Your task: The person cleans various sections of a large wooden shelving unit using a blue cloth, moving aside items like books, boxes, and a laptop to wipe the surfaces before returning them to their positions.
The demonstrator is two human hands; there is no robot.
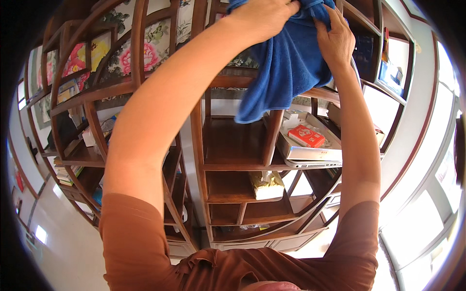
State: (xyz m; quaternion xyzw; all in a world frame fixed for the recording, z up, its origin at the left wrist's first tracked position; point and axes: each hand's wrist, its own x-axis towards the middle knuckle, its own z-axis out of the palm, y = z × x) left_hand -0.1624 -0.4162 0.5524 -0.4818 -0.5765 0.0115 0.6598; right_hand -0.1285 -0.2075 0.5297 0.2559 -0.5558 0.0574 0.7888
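Both my arms reach up in front of a dark wooden shelf unit (234, 167). A blue towel (286, 68) is bunched between my hands at the top of the view, and its loose part hangs down in folds. My left hand (264, 18) is closed on the bunched towel, with its fingertips partly cut off by the upper edge. My right hand (337, 42) grips the towel's right side, thumb toward the cloth and fingers pointing up. Whatever lies behind the towel is hidden.
Right of centre, a shallow box (310, 154) with a red packet (307, 136) rests on a laptop (315, 164). A gold and white tissue box (268, 185) stands on a lower shelf. Flower-painted panels (141, 56) back the left side. Bright windows (427, 213) line the right.
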